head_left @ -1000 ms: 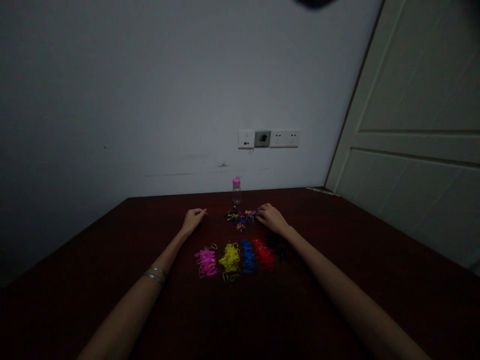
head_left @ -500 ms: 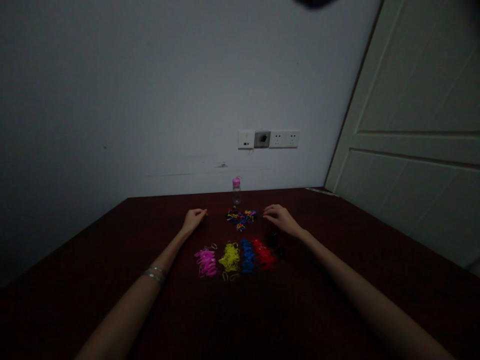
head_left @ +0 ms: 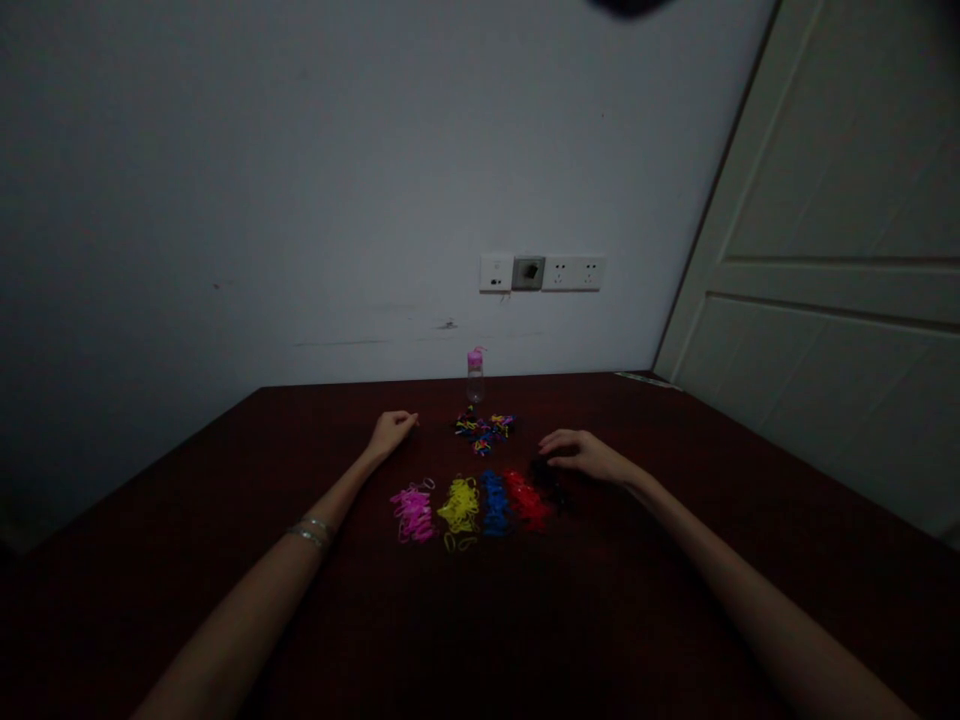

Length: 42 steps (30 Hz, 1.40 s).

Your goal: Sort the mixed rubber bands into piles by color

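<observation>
My left hand (head_left: 392, 432) rests on the table left of a small mixed heap of coloured rubber bands (head_left: 484, 430). Its fingers are curled closed, and whatever they may hold is hidden. My right hand (head_left: 585, 455) is at the black rubber bands (head_left: 555, 490), thumb and fingertips curved and a little apart. No band shows clearly between them in the dim light. Sorted piles lie in a row nearer to me: pink rubber bands (head_left: 414, 513), yellow rubber bands (head_left: 461, 505), blue rubber bands (head_left: 495, 503) and red rubber bands (head_left: 528, 500).
Behind the mixed heap a clear bottle with a pink cap (head_left: 475, 375) stands upright. The dark red table (head_left: 225, 480) meets a pale wall with sockets (head_left: 559, 273). To the right is a panelled door (head_left: 840, 270).
My right hand has moved from the edge of the mixed heap rightward and toward me, to the black bands. The left hand keeps its place; the whole view has shifted slightly.
</observation>
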### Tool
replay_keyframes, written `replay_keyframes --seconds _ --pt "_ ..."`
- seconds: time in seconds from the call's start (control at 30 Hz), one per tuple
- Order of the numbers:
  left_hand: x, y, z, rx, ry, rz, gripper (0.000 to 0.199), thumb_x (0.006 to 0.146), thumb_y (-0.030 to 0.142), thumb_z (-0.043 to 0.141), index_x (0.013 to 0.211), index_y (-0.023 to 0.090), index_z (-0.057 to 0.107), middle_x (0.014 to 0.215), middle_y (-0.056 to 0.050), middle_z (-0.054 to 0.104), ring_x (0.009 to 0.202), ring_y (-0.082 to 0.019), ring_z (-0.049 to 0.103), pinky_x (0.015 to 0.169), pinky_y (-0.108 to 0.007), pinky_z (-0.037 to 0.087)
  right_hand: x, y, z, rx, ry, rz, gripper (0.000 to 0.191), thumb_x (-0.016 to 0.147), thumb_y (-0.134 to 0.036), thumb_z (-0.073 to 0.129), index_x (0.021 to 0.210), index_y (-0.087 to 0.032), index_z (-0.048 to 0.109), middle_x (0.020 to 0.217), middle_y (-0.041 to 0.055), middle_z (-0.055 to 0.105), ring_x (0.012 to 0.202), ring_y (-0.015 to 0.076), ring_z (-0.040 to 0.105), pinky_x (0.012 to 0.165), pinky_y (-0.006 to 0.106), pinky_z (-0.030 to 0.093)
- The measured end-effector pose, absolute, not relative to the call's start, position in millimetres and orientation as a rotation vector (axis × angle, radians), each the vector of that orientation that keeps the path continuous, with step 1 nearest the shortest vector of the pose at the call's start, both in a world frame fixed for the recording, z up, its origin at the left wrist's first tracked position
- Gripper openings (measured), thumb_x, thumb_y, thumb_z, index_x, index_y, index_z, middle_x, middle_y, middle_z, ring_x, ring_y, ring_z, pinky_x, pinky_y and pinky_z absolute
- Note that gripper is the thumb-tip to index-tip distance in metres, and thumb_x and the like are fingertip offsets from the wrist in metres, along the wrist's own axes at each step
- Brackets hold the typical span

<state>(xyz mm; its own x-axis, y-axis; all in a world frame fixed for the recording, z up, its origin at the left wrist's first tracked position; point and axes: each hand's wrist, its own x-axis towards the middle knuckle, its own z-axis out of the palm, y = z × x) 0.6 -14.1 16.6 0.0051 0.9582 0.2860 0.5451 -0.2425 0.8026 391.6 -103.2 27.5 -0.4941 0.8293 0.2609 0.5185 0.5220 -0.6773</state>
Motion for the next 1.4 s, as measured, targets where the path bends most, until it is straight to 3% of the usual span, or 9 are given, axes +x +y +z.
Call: replay_keyframes --seconds 0.3,0.5,0.87,1.17,1.4 --pt "3.7 -12.3 18.9 1.935 1.524 1.057 0.030 0.065 0.040 0.056 0.062 0.013 0.067 0.052 -0.001 0.056 0.053 -0.013 0.047 0.053 -0.023 0.033 407.8 -85.7 -7.0 -1.335 -1.854 0.467 0.024 0.077 -0.030 0.056 0.091 -0.018 0.070 0.098 0.0072 0.069 0.095 0.0219 0.063 0.088 0.037 0.047" --pt "30.0 -23.1 39.5 2.270 1.323 0.790 0.025 0.066 0.033 0.058 0.074 0.013 0.071 0.058 -0.001 0.058 0.055 -0.013 0.048 0.053 -0.023 0.032 405.3 -84.9 -10.9 -1.348 -1.887 0.418 0.023 0.076 -0.028 0.055 0.090 -0.019 0.071 0.097 0.0070 0.069 0.093 0.0222 0.063 0.087 0.037 0.047" --pt "100.5 -65.3 59.4 2.734 1.149 0.323 0.022 0.073 0.023 0.062 0.093 0.024 0.071 0.084 -0.003 0.068 0.074 -0.016 0.059 0.063 -0.022 0.038 404.7 -83.5 -13.3 -1.306 -1.930 0.366 0.018 0.075 -0.023 0.054 0.085 -0.019 0.069 0.094 0.0061 0.067 0.090 0.0199 0.062 0.087 0.036 0.046" --pt "106.9 -57.7 50.1 2.723 1.216 0.323 0.018 0.074 0.024 0.060 0.088 0.022 0.072 0.082 -0.005 0.068 0.076 -0.018 0.060 0.064 -0.022 0.040 404.8 -83.4 -12.5 -1.263 -1.961 0.350 0.017 0.074 -0.021 0.053 0.081 -0.019 0.068 0.091 0.0055 0.067 0.088 0.0190 0.062 0.085 0.035 0.047" --pt "110.4 -53.1 52.8 2.588 1.154 0.426 0.016 0.072 0.020 0.059 0.080 0.018 0.073 0.071 -0.003 0.067 0.064 -0.013 0.055 0.059 -0.021 0.037 404.8 -83.5 -13.0 -1.259 -1.943 0.355 0.017 0.073 -0.021 0.053 0.081 -0.020 0.068 0.091 0.0051 0.066 0.087 0.0191 0.061 0.084 0.034 0.047"
